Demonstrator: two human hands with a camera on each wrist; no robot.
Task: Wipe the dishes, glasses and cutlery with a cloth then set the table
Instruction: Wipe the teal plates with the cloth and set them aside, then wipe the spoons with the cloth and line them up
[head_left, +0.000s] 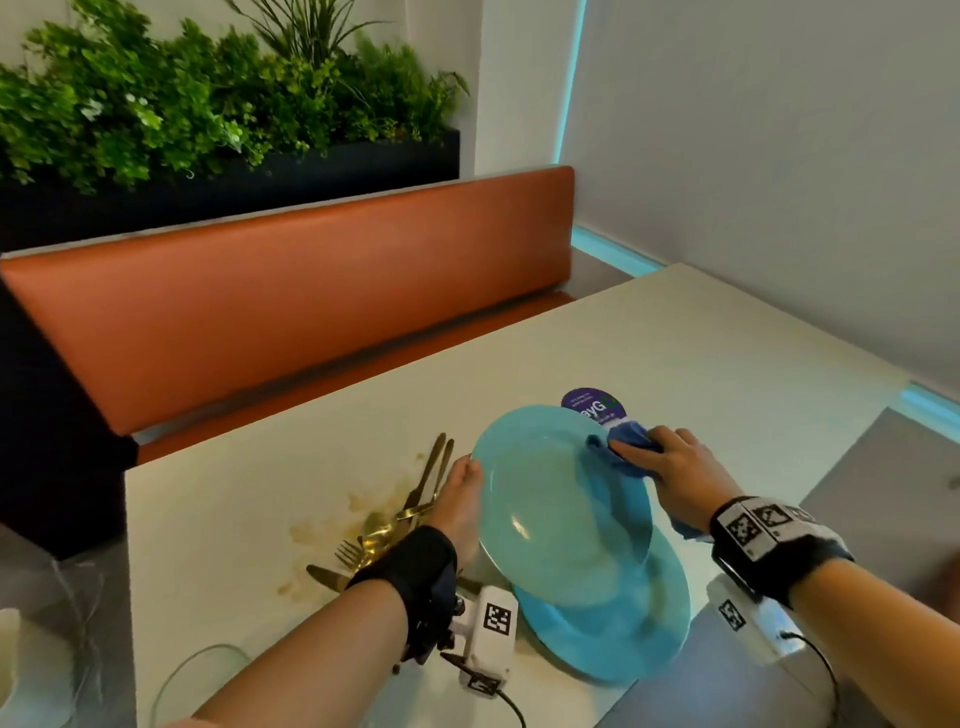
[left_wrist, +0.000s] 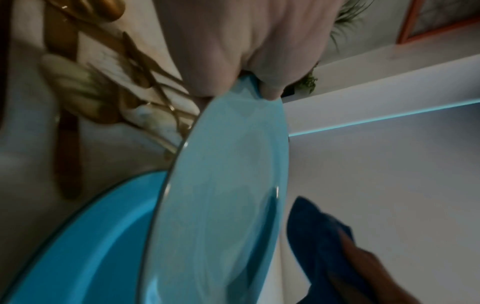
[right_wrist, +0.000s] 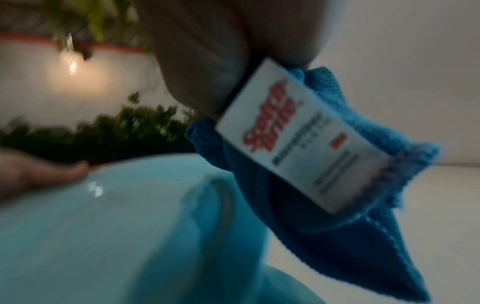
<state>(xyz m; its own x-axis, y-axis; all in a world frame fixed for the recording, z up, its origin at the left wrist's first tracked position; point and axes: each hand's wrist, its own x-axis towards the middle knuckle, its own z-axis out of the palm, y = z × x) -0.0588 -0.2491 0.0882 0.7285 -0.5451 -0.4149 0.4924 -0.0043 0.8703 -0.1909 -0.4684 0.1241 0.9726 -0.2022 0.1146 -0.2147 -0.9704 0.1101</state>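
Observation:
A pale turquoise plate (head_left: 550, 499) is held tilted above the table, and my left hand (head_left: 462, 493) grips its left rim (left_wrist: 246, 86). My right hand (head_left: 670, 467) holds a bunched blue cloth (head_left: 623, 441) against the plate's upper right edge. The cloth (right_wrist: 337, 185) carries a white label (right_wrist: 293, 133) and hangs beside the plate (right_wrist: 91, 236). Below it a larger, deeper blue plate (head_left: 623, 623) lies flat on the table (head_left: 675, 338). Gold cutlery (head_left: 410, 509), forks, a spoon and knives, lies in a loose pile left of the plates.
Brownish stains (head_left: 311, 535) mark the tabletop around the cutlery. A round purple sticker (head_left: 589, 402) sits behind the raised plate. An orange bench (head_left: 311, 291) runs along the far side, with a planter of greenery (head_left: 208, 104) behind it. A wall (head_left: 779, 156) stands at the right.

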